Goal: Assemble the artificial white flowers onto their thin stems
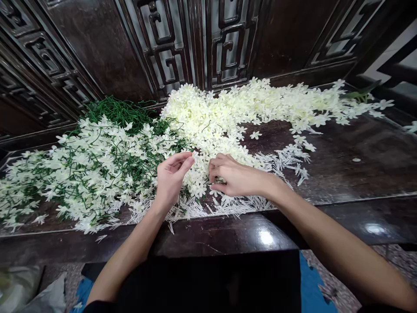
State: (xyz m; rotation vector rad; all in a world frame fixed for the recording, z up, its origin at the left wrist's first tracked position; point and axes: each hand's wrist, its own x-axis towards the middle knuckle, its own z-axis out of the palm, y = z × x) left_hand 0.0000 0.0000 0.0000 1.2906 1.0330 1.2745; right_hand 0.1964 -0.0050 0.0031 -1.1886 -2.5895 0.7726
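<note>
My left hand is above the middle of the flower heap, thumb and forefinger pinched together. Whatever is between those tips is too small to make out against the white petals. To its right, my right hand reaches down onto loose pale artificial flower heads, its fingers bent and its thumb apart from them. Left of my hands spreads a pile of white artificial flowers on green stems. Thin white plastic sticks lie scattered below both hands, along the front edge.
A large bank of loose cream blossoms runs along the back of the dark wooden bench. Bare green stems are heaped at the back left. Behind rises a carved wooden backrest. A whitish bag rests on the floor.
</note>
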